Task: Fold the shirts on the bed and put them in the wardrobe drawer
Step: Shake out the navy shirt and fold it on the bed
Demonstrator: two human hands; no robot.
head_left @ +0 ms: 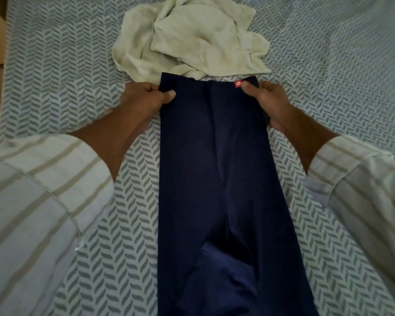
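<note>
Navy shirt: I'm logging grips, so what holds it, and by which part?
Both hands: the left hand and right hand pinch the navy shirt at its far corners.

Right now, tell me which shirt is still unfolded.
The cream shirt, crumpled in a heap beyond the navy shirt, which lies in a long strip.

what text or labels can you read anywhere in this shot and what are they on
No text can be read here.
Red tag at the far edge of the navy shirt, beside the right hand: a small white mark, too small and blurred to read.
Cream shirt, patterned bedsheet and striped sleeves: no print visible.
</note>
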